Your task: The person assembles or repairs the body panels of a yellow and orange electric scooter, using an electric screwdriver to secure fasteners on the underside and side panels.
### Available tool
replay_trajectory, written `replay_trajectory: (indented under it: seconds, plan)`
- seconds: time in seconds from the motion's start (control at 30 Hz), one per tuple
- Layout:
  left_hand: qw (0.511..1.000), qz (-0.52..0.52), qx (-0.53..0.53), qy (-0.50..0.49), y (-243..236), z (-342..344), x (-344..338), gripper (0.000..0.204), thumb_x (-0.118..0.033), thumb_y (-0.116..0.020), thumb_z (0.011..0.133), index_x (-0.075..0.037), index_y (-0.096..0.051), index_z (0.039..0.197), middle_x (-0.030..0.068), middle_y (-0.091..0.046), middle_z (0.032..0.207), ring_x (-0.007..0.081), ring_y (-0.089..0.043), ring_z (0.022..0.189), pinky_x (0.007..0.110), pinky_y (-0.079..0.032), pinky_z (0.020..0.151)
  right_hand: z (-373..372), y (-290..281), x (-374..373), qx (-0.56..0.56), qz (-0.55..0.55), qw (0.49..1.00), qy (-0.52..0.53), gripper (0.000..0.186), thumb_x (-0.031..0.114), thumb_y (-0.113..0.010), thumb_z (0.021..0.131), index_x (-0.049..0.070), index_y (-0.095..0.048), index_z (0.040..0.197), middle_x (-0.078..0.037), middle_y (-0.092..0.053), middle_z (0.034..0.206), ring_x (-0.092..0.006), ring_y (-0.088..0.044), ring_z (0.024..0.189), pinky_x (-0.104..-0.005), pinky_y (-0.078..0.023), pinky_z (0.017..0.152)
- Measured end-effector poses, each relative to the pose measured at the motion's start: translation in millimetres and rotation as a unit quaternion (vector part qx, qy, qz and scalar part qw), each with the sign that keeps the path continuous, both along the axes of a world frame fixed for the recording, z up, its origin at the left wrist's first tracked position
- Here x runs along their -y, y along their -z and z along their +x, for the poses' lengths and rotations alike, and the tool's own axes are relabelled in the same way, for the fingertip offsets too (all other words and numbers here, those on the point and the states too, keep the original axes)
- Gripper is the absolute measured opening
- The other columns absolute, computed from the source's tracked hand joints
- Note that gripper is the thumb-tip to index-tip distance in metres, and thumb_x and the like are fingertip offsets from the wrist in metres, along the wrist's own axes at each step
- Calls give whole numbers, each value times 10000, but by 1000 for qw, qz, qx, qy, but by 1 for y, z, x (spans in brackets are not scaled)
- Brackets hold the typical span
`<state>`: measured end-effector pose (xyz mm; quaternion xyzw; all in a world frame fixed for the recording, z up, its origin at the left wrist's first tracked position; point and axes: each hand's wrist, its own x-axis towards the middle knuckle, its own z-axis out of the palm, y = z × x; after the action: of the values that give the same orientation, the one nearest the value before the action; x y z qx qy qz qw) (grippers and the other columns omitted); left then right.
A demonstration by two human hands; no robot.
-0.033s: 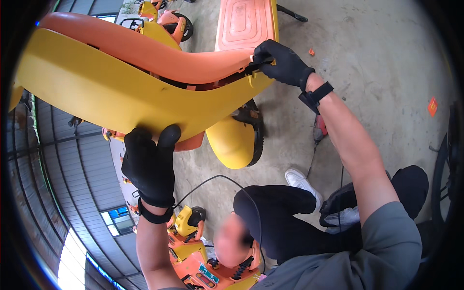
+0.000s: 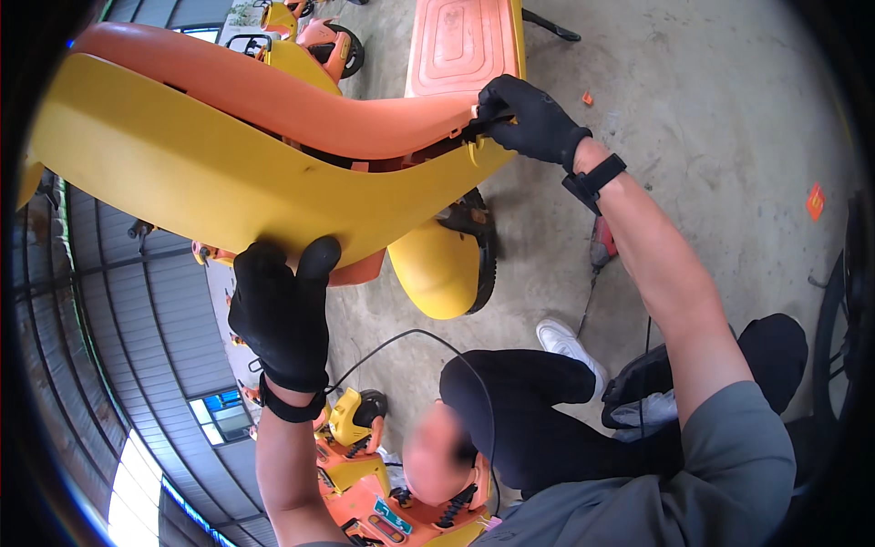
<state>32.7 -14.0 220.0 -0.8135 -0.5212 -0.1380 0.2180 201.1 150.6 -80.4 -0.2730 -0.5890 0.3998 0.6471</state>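
A long curved yellow scooter body panel (image 2: 210, 164) stretches across the upper left, with an orange panel (image 2: 273, 87) along its upper side. A dark gap with clips and tabs runs between the two toward their right end. My left hand (image 2: 283, 314), in a black glove, grips the yellow panel's lower edge with the thumb up against it. My right hand (image 2: 533, 118), also gloved, has its fingers closed around the right end, where the panels meet. What its fingertips touch inside is hidden. Below the panel show a yellow fender (image 2: 437, 273) and a dark tyre (image 2: 489, 264).
A red power tool (image 2: 602, 244) lies on the concrete floor below my right forearm. A black cable (image 2: 410, 333) loops past my knee. More orange and yellow scooters (image 2: 365, 483) stand at the lower left. An orange footboard (image 2: 462, 46) is at the top.
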Motion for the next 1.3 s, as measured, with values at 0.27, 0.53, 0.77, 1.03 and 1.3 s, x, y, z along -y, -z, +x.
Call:
replay_trajectory:
  seconds: [0.27, 0.53, 0.77, 1.03, 1.3]
  plan:
    - [1000, -2, -1, -19, -3, 2, -1, 271, -40, -813, 828, -17, -546, 869, -26, -411, 686, 82, -355, 630, 213, -319, 574, -7, -10, -14, 101, 23, 990, 97, 196, 46, -692, 782, 61, -531, 894, -100, -571, 800, -286, -593, 713, -368, -493, 666]
    - [1000, -15, 2, -7, -3, 7, 0, 278, -33, -810, 826, -3, -536, 859, -5, -418, 701, 103, -365, 639, 215, -338, 596, -21, -7, -17, 90, -6, 986, 141, 211, 28, -658, 762, 64, -504, 902, -127, -561, 807, -333, -578, 758, -393, -484, 690]
    - [996, -34, 24, -81, -6, 20, 3, 304, -33, -817, 813, -19, -513, 809, 3, -371, 642, 88, -333, 592, 222, -315, 553, -32, -12, -14, 132, -33, 969, 204, 175, 83, -608, 808, 54, -587, 980, -164, -605, 983, -386, -573, 989, -451, -488, 852]
    - [994, -52, -57, -75, -15, 33, -2, 330, -170, -803, 829, -34, -507, 877, 131, -519, 660, 333, -552, 581, 355, -419, 533, -40, -10, -12, 145, -62, 962, 221, 151, 60, -587, 825, 53, -581, 975, -155, -595, 995, -381, -561, 1004, -447, -486, 868]
    - [991, -44, -21, -121, -11, 43, -3, 361, -98, -818, 813, -47, -465, 763, 8, -359, 628, 110, -328, 606, 272, -329, 550, -30, -15, -11, 170, -41, 961, 212, 103, 80, -617, 838, 57, -547, 910, -151, -585, 966, -367, -562, 968, -437, -480, 837]
